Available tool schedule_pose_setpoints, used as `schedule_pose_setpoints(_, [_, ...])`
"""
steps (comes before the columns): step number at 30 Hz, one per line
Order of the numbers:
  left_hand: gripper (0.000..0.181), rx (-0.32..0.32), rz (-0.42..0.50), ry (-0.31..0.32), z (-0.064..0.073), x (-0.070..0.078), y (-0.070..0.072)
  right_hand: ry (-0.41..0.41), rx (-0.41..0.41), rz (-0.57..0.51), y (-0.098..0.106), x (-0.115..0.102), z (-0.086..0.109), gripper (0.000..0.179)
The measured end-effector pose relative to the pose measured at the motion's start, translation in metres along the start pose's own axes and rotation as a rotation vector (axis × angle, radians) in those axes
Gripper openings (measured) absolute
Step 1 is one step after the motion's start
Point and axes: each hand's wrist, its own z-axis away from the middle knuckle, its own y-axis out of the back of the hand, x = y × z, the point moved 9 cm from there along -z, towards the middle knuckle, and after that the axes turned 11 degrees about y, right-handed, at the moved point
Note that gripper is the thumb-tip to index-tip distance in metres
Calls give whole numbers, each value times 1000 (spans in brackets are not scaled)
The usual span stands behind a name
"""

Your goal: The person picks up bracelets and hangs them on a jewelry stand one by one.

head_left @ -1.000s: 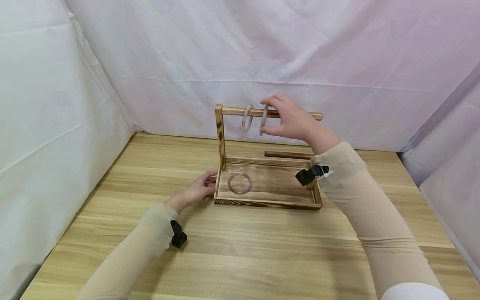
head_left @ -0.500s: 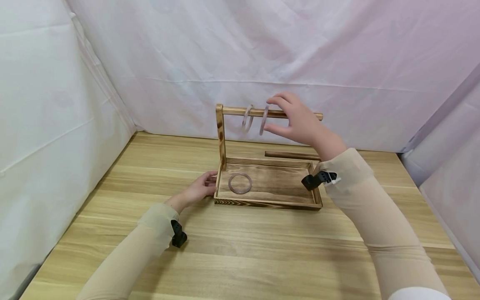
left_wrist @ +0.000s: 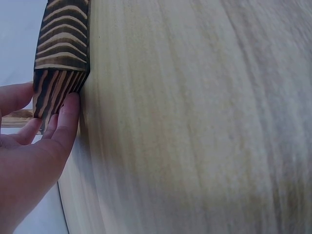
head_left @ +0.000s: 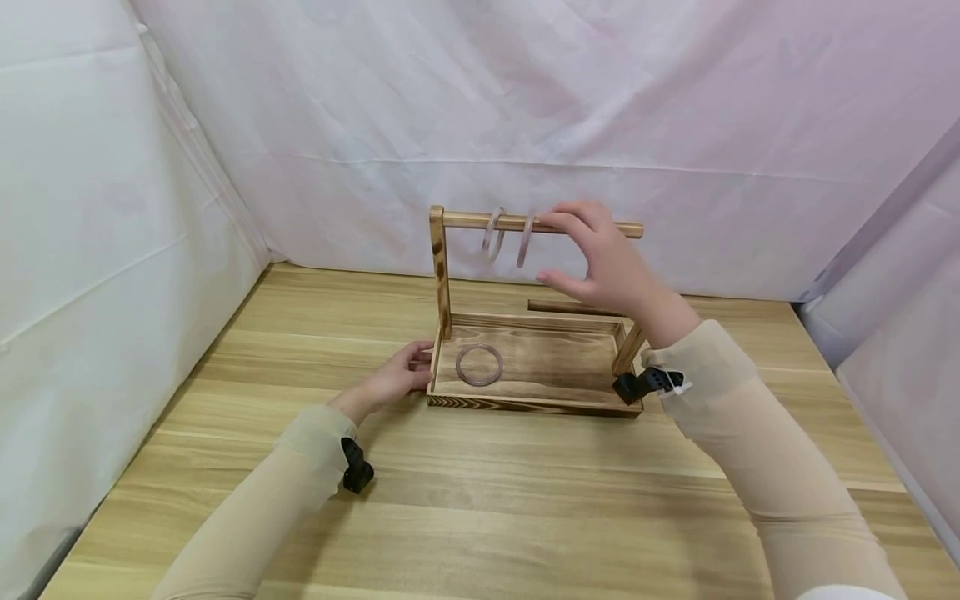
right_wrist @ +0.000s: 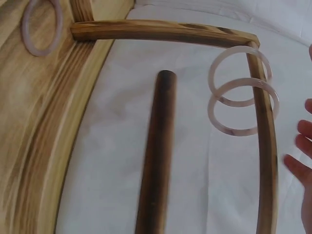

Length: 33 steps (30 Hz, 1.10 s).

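Observation:
In the head view my right hand (head_left: 603, 258) is just right of a pale mauve bangle (head_left: 526, 240) hanging on the wooden bar (head_left: 566, 224). Thumb and fingers are spread, with nothing between them. A second, whitish bangle (head_left: 492, 237) hangs left of it. A third bangle (head_left: 479, 365) lies flat in the wooden tray (head_left: 540, 407) below the bar. At the tray's left end rests my left hand (head_left: 392, 379); in the left wrist view its fairly straight fingers (left_wrist: 68, 114) touch the end wall. The right wrist view shows both hanging bangles clear of the fingers.
Behind the tray runs a lower, dark wooden bar (head_left: 573, 307). An upright post (head_left: 440, 271) carries the upper bar at its left end. The stand sits on a wood-grain table (head_left: 480, 500), with white cloth (head_left: 375, 100) behind and at the sides.
My right hand has let go of the mauve bangle, which stays on the bar, and has drawn back right and slightly down. The left hand has stayed at the tray's end.

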Motion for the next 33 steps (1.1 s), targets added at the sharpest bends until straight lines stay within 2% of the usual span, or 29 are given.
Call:
schedule_pose_setpoints(5, [57,1,-1,-5,-1,0,0,89,83,29,5,-11,8,70])
schedule_pose_setpoints(8, [57,2,-2,-9,-1,1,0,114,93,24,4,-17,14,68])
schedule_pose_setpoints(15, [58,10,7,-7,-1,2,1,143,10,37,-18,-27,26,70])
schedule_pose_setpoints(21, [57,16,-5,-16,0,2,1,159,-51,-36,-39,-30,34,71])
schedule_pose_setpoints(27, [56,17,-9,-19,3,2,2,188,-123,-66,-58,-35,38,72])
schedule_pose_setpoints(33, [57,20,-4,-5,5,1,3,178,-203,-84,-75,-41,38,74])
